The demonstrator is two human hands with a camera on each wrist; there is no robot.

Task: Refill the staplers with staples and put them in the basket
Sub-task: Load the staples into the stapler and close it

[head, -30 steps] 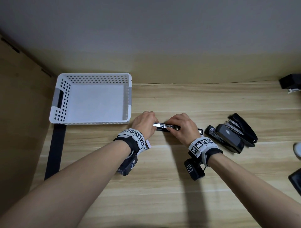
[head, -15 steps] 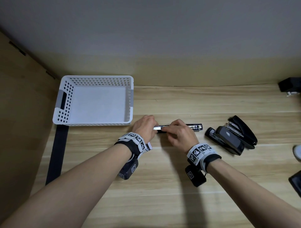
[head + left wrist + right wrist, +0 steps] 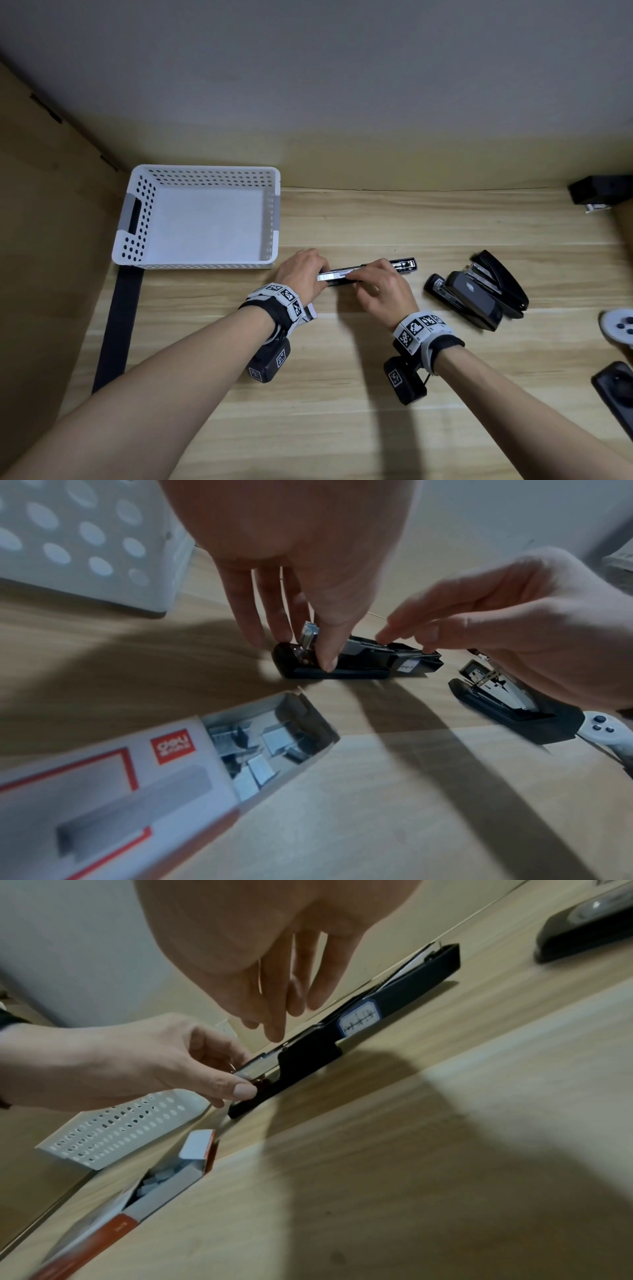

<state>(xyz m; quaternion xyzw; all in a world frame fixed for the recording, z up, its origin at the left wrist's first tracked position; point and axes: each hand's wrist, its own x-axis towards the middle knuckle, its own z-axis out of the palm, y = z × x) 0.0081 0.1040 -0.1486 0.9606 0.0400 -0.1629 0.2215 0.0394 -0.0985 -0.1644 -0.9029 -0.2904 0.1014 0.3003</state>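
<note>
A black stapler (image 3: 404, 266) lies opened out flat on the wooden table, right of the white perforated basket (image 3: 202, 219). My left hand (image 3: 301, 270) pinches its rear end, thumb (image 3: 329, 653) on the near side and fingers behind. The fingertips of my right hand (image 3: 356, 274) are bunched on the silver magazine (image 3: 260, 1061) at the stapler's middle. I cannot see whether they hold a strip of staples. An open box of staples (image 3: 267, 745) lies just below my left wrist. Two more black staplers (image 3: 479, 294) lie open to the right.
The basket holds nothing. A black strap (image 3: 118, 325) runs down the table's left side. At the right edge lie a white controller (image 3: 620, 323), a dark device (image 3: 616, 387) and a black object (image 3: 599, 192) by the wall.
My right hand has slid left along the stapler, uncovering its right end. My left hand has stayed on the rear end.
</note>
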